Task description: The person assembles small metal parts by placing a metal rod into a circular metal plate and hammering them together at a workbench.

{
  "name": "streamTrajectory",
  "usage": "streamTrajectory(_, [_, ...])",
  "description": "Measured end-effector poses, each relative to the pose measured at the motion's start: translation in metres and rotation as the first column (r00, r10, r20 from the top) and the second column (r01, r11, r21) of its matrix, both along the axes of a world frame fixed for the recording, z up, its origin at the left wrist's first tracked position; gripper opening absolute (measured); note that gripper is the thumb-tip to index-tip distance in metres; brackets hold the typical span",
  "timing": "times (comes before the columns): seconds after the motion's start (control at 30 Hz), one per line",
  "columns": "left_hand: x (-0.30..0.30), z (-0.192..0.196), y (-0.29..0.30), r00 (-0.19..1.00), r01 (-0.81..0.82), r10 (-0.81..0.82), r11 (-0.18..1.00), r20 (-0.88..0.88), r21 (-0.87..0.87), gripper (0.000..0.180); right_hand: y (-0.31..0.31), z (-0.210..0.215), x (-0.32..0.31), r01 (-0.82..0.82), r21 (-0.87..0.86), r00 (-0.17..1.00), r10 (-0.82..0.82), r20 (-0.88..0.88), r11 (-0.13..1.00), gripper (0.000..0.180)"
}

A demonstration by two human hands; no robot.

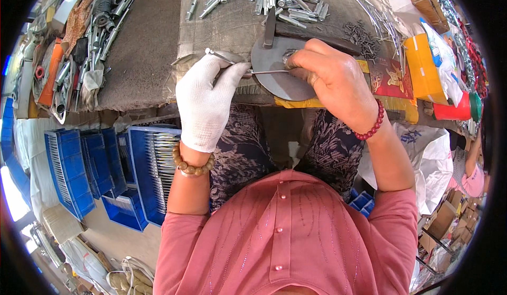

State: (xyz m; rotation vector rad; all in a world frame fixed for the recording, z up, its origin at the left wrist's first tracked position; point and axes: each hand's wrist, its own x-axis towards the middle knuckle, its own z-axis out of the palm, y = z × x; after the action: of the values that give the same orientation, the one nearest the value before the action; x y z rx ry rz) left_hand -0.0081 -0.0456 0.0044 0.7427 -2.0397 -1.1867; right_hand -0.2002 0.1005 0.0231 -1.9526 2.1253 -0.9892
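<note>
Head view: the rod point(272, 72) spans the disc point(281, 87) between separated hands; the left hand point(208, 94) pinches one end, the right hand point(337, 76) meets the other, grip unclear. Holding it level should help.

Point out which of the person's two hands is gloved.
The left hand, in a white glove, with a brown bead bracelet at its wrist. The right hand is ungloved, with a red bead bracelet.
</note>
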Motion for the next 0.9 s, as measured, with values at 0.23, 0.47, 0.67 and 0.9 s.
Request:
streamTrajectory(0.23, [-0.001,0.001,-0.006,0.998,0.060,-0.060,0.998,0.001,-0.011,0.008,0.001,-0.003,0.005,0.038,-0.051,0.996,-0.042,-0.077,0.998,0.014])
streamTrajectory(0.47, [-0.005,-0.004,-0.003,1.000,-0.003,0.003,0.998,0.005,-0.063,0.008,0.002,-0.006,0.006,0.055,-0.071,0.987,-0.065,-0.149,0.996,0.016])
streamTrajectory(0.67, [-0.003,-0.004,-0.003,0.997,0.021,-0.017,0.998,0.072,-0.056,0.006,0.003,-0.005,0.007,0.058,-0.072,0.984,-0.069,-0.162,0.996,0.016])
streamTrajectory(0.9, [-0.003,-0.007,-0.002,0.997,-0.003,0.014,0.989,0.079,-0.145,0.007,0.004,0.005,0.003,0.043,-0.117,0.981,-0.064,-0.182,0.992,0.021])
